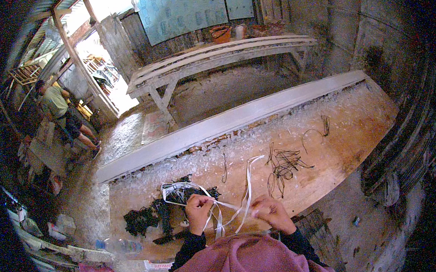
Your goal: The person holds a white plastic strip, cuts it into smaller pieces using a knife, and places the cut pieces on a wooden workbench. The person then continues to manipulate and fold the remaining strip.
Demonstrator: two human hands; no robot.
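Note:
My left hand (198, 213) is closed in a pinch on a thin white strip (249, 181), flat like plastic strapping. A loop of it stands out to the left over a dark heap, and loose lengths hang between my hands. To the right, my right hand (273, 214) has its fingers bent together at the strip, its fingertips slightly blurred. Beside my left hand lies a pile of black strips or cords (141, 221) on the wooden tabletop (318, 179). A loose tangle of thin black cord (286, 164) rests beyond my right hand.
A long pale board (238, 122) runs along the table's far edge, with white shavings scattered beside it. Farther back stands a long bench (222, 46) bearing an orange container (220, 34). Another person (56, 102) is at the far left. A clear plastic bottle (120, 246) lies lower left.

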